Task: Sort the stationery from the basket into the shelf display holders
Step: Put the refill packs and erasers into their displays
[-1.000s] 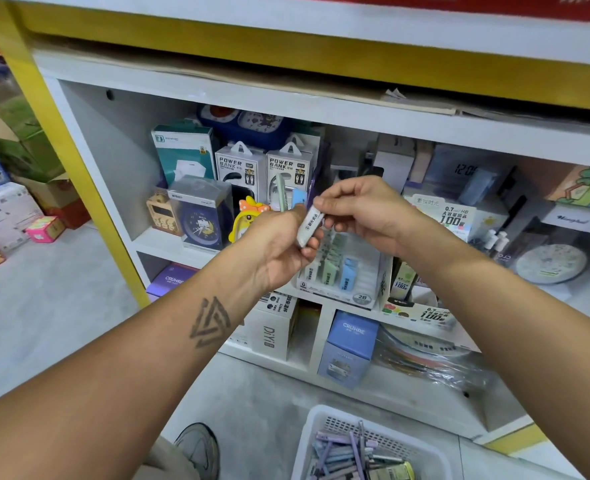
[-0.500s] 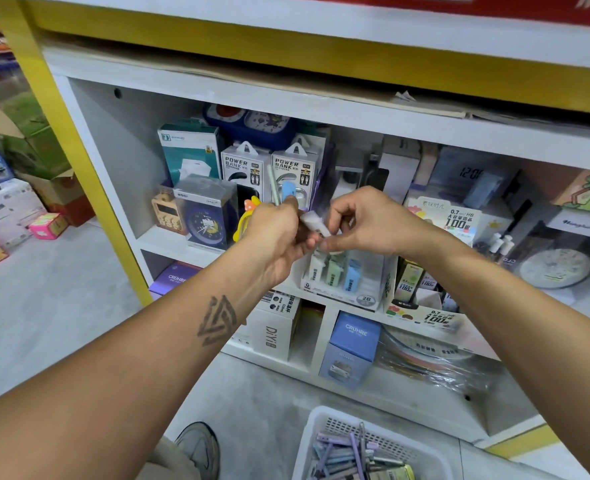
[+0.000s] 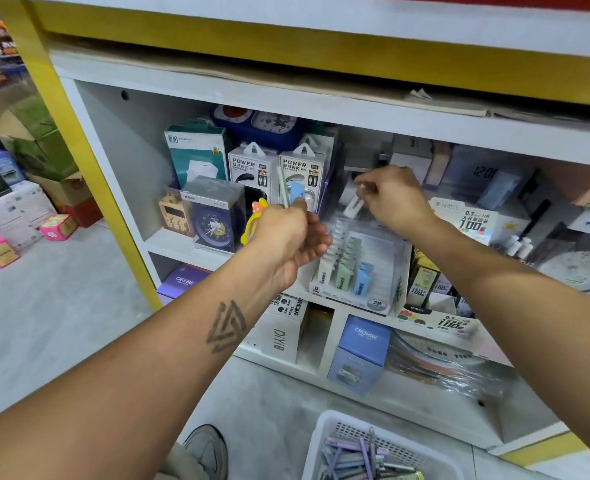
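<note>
Fingers of the right hand (image 3: 392, 199) pinch a small white eraser (image 3: 353, 206) just above the clear display holder (image 3: 362, 268), whose rows of white, green and blue erasers lie below the fingertips. The left hand (image 3: 286, 233) grips a blue eraser (image 3: 298, 191) and a pale green pen (image 3: 282, 187) upright. Well below both hands stands the white basket (image 3: 324, 441).
</note>
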